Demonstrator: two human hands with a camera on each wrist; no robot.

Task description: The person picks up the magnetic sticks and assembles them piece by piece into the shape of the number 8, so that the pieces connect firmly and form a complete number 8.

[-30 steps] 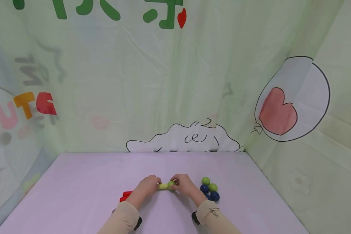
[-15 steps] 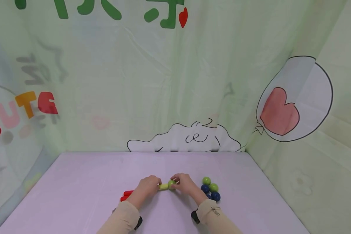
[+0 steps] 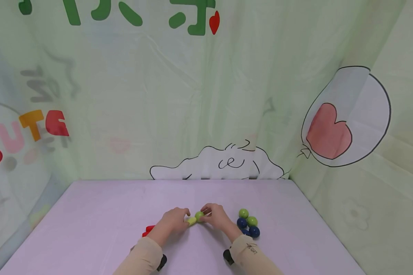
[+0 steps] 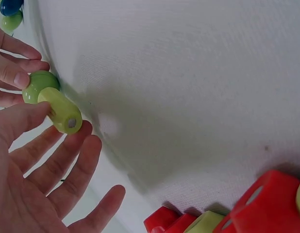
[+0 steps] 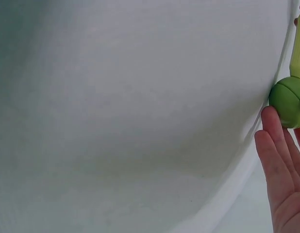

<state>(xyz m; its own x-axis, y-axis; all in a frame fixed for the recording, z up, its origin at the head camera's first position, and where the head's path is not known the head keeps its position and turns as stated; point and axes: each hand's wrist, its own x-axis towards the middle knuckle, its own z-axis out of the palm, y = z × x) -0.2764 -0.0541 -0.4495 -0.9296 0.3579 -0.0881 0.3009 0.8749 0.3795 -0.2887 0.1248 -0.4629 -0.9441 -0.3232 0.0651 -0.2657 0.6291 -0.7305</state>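
Observation:
In the head view my left hand pinches a short yellow-green magnetic rod between thumb and fingers. A round silver spot shows on the rod's free end in the left wrist view. The rod's other end meets a glossy green ball, with no gap visible between them. My right hand holds that ball by its fingertips; the right wrist view catches the ball and fingers at its right edge. Red rods lie just left of my left forearm, partly covered by it.
Green balls and blue balls sit clustered right of my right hand. Red rods and yellow-green rods lie together at the left wrist view's lower right. A pale lilac cloth covers the table, with a printed curtain behind.
The rod has turned from nearly level to slanting, its left end now lower and nearer me. The ball has shifted slightly left, and the left hand's fingers have spread a little.

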